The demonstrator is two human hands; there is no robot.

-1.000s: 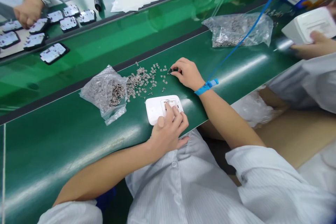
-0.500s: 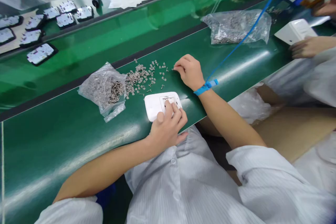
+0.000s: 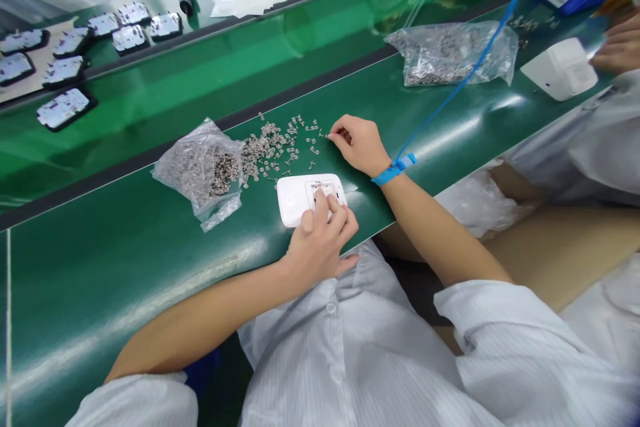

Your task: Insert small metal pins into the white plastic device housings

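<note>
A white plastic case (image 3: 293,199) lies on the green bench in front of me. My left hand (image 3: 323,230) rests over its near right part, with curled fingertips pressing into a square recess that they partly cover. Beyond the case, small metal contact pieces (image 3: 267,147) are scattered, spilling from a clear plastic bag (image 3: 187,163). At the right edge of these pieces, my right hand (image 3: 359,143) is closed in a pinch. A tiny metal contact piece shows at its fingertips. A blue wrist strap (image 3: 393,170) circles my right wrist.
The strap's blue cord (image 3: 450,93) runs up to the right, across another clear bag (image 3: 455,57) of metal parts. A co-worker's hand (image 3: 623,43) is beside a white housing (image 3: 560,70). Several circuit boards in black frames (image 3: 65,107) sit on the far side.
My right hand has shifted slightly, its fingers curling more. At the right, the co-worker's hand has let go of the white housing, which now lies on the bench. The left hand stays put.
</note>
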